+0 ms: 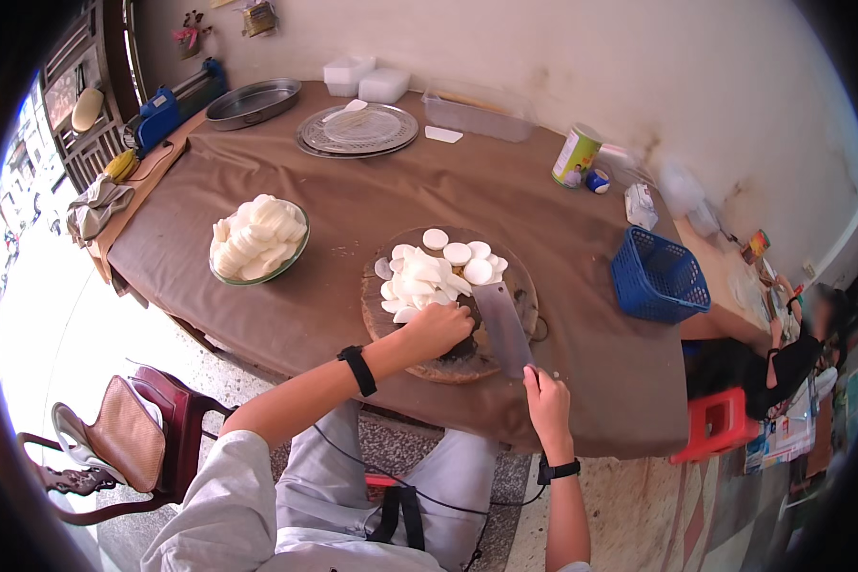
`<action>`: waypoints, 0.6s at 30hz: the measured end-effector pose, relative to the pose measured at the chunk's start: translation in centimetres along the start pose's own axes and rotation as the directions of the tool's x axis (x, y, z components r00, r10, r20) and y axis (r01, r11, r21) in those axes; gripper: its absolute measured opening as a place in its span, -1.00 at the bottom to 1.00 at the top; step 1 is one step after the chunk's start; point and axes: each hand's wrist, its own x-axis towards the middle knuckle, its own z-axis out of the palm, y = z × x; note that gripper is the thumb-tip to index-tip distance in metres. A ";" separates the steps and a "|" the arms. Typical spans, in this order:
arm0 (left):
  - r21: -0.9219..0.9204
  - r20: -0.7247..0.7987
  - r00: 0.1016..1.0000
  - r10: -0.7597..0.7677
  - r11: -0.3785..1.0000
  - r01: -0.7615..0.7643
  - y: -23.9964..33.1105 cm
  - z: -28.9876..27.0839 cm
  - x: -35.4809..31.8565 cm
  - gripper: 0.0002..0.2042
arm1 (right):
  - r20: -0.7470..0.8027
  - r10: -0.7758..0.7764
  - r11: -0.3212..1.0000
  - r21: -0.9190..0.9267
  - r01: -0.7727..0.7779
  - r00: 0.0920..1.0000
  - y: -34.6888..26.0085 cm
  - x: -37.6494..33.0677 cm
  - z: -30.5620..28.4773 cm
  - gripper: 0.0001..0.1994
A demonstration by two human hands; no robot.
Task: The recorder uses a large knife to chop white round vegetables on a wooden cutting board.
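My right hand (547, 400) is wrapped round the handle of a cleaver (505, 329). The cleaver's wide blade lies over the right part of a round wooden chopping board (526, 300). A heap of white slices (418, 276) covers the board's far left, with a few round white discs (457, 254) beside it. At the near edge of the heap is my left hand (439, 329), its fingers curled in; whatever they hold is hidden. Left of the board stands a green-rimmed bowl (296, 255) piled high with white slices (260, 235).
A blue plastic basket (653, 276) stands right of the board. Along the back are a round metal pan (253, 103), a perforated metal tray (357, 131), a clear plastic tub (477, 114) and a green can (577, 155). Another person (782, 367) sits at far right, near a red stool (718, 424).
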 end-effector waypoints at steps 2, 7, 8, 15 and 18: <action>0.015 0.015 1.000 0.021 1.000 -0.021 0.3 -0.1 0.1 -0.80 | 0.000 0.008 1.000 0.010 -0.008 1.000 0.0 0.0 0.1 -0.63; 0.091 -0.060 0.998 0.013 0.996 -0.007 1.4 -0.2 0.3 -0.81 | -0.030 0.018 0.999 0.042 -0.017 0.999 0.8 -0.6 0.6 -0.62; 0.096 -0.079 0.997 0.006 0.995 0.002 1.5 -0.2 0.4 -0.81 | -0.024 0.044 0.998 0.051 -0.043 0.999 0.9 -0.7 0.7 -0.61; 0.096 -0.061 0.998 0.020 0.995 -0.015 0.4 -0.3 0.5 -0.76 | -0.041 0.076 0.993 0.089 -0.073 0.996 0.0 -0.7 0.9 -0.60; -0.019 -0.155 0.981 -0.120 0.993 0.118 -0.8 -1.8 0.4 -0.80 | 0.015 0.176 0.978 0.108 -0.177 0.984 0.4 -1.0 0.9 -0.60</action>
